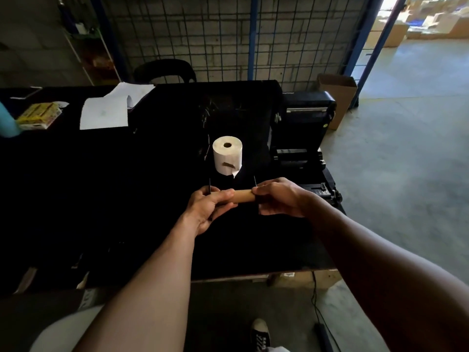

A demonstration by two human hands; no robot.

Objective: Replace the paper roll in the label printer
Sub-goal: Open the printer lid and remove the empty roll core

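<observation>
You've got one full paper roll (pixel 227 157) standing on end on the black desk (pixel 101 199), one empty cardboard tube (pixel 242 196) in your hands, one printer (pixel 302 148) with its lid up at the desk's right edge, two loose paper sheets (pixel 106 110) and one yellow box (pixel 38 115) far left. The roll sits just beyond the tube, left of the printer, apart from both. Bare desk runs wide to the left and near you; on the right the printer sits at the edge, then open floor (pixel 406 161). Your left hand (pixel 208 207) wraps its fingers closed around the tube's left end; your right hand (pixel 276 198) pinches the right end, closed on it. Tube is held level above the desk, both forearms reaching forward, and thin black discs stick up at each end.
</observation>
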